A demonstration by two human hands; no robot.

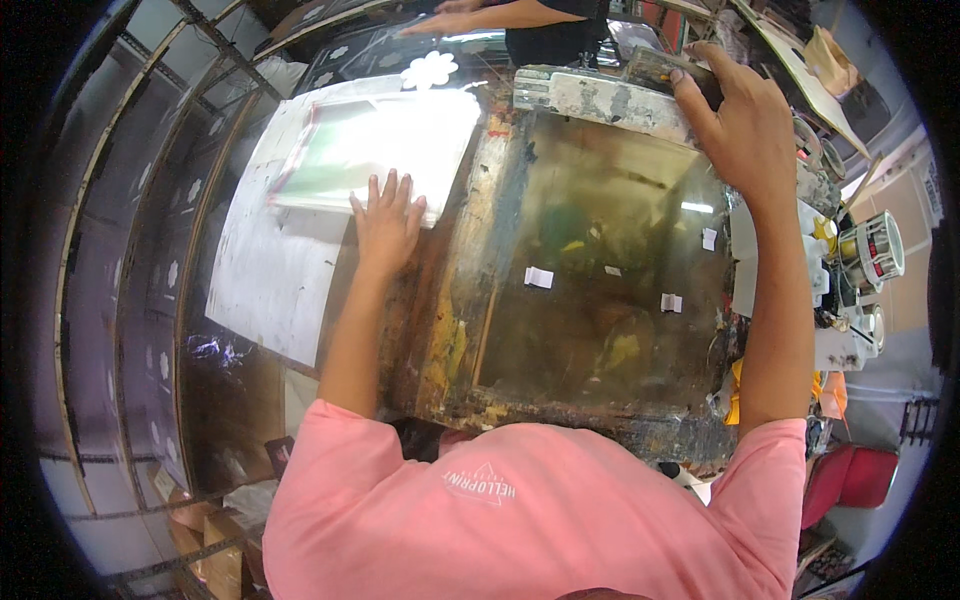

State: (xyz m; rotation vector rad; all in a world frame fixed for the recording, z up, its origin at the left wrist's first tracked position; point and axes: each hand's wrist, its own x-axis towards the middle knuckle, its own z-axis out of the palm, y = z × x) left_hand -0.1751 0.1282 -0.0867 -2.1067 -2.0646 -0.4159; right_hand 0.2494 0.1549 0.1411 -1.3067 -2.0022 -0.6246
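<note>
My left hand (388, 222) lies with its fingers spread on the near edge of a stack of clear, shiny plastic sheets (340, 150). The stack rests on a white board (265, 275) left of the worktable. At the far right, my right hand (745, 120) curls around the end of a dark, worn block (655, 72), thumb and forefinger apart on it. The block sits by a paint-spattered pale bar (600, 100) along the far edge of a glass-topped table (600, 350). Small folded white paper tabs (539, 277) stick to the glass.
Another person's arm (490, 18) reaches over a dark surface beyond the stack. A white flower-shaped piece (430, 70) lies beyond the sheets. Metal racks (120, 250) line the left; white containers and cans (872, 250) stand at right, near a red chair (850, 480).
</note>
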